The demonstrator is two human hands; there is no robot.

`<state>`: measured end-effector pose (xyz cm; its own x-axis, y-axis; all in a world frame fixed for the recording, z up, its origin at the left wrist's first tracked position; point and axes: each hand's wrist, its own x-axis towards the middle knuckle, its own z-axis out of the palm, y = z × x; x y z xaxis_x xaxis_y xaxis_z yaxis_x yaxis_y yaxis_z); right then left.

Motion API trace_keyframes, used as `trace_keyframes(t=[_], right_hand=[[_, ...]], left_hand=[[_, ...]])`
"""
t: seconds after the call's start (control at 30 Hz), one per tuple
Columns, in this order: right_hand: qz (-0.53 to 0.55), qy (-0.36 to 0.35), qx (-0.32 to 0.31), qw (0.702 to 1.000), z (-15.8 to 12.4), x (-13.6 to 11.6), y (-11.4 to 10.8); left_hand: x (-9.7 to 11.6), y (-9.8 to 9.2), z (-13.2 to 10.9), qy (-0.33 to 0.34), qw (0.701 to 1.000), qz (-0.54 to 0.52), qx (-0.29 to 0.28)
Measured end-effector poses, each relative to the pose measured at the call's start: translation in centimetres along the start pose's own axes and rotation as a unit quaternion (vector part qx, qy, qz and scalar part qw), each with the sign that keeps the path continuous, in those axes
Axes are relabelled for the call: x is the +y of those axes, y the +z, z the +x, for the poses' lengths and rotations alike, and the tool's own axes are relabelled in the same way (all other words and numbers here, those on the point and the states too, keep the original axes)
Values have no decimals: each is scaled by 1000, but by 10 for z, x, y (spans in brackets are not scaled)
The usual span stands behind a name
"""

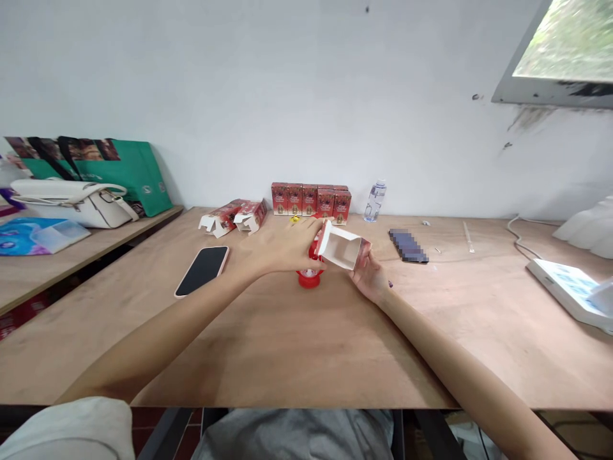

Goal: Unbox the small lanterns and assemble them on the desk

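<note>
My right hand [370, 276] grips a small red cardboard box [340, 248], tilted, with its open end and white inside facing me. My left hand [282, 246] reaches in from the left, its fingers curled round a red object with a round base [309, 279]. Much of that object is hidden behind the hand, and its base is at the table surface. The left fingertips are close beside the box's open flap; whether they touch it I cannot tell. A small yellow item [294, 219] shows just beyond the left hand.
Several closed red boxes [309, 199] stand by the wall, with opened boxes [251, 216] to their left. Phones [204, 271] [408, 246] lie on either side. A water bottle [375, 201] stands behind. A white device [572, 291] is at right, a white handbag [79, 201] at left.
</note>
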<state>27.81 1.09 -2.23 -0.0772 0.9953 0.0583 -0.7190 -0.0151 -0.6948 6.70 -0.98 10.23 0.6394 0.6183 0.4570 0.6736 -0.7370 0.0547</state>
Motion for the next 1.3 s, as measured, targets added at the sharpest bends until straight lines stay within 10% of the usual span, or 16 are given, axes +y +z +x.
trace_keyframes(t=[0.17, 0.33, 0.47, 0.6, 0.7, 0.9, 1.1, 1.3], right_hand=[[-41, -79, -52, 995, -11, -13, 17], [-223, -248, -89, 938, -31, -11, 41], [-428, -406, -110, 800, -54, 6, 60], [-555, -560, -167, 591, -60, 8, 88], [-576, -603, -196, 516, -38, 0, 110], [-636, -562, -112, 517, 24, -19, 144], [-641, -472, 73, 601, 35, -25, 169], [-641, -421, -18, 642, 35, -31, 161]], left_hand=[[17, -9, -19, -67, 971, -222, 54], [-23, -14, -56, -155, 906, -354, 176], [-40, -18, -84, -139, 917, -270, 258], [-23, -31, -93, -3, 976, -103, 194], [-17, -43, -80, 51, 984, -6, 173], [-46, -58, -24, -10, 978, 52, 203], [-52, -44, 18, -69, 959, -142, 237], [-51, -28, 25, -62, 941, -258, 210]])
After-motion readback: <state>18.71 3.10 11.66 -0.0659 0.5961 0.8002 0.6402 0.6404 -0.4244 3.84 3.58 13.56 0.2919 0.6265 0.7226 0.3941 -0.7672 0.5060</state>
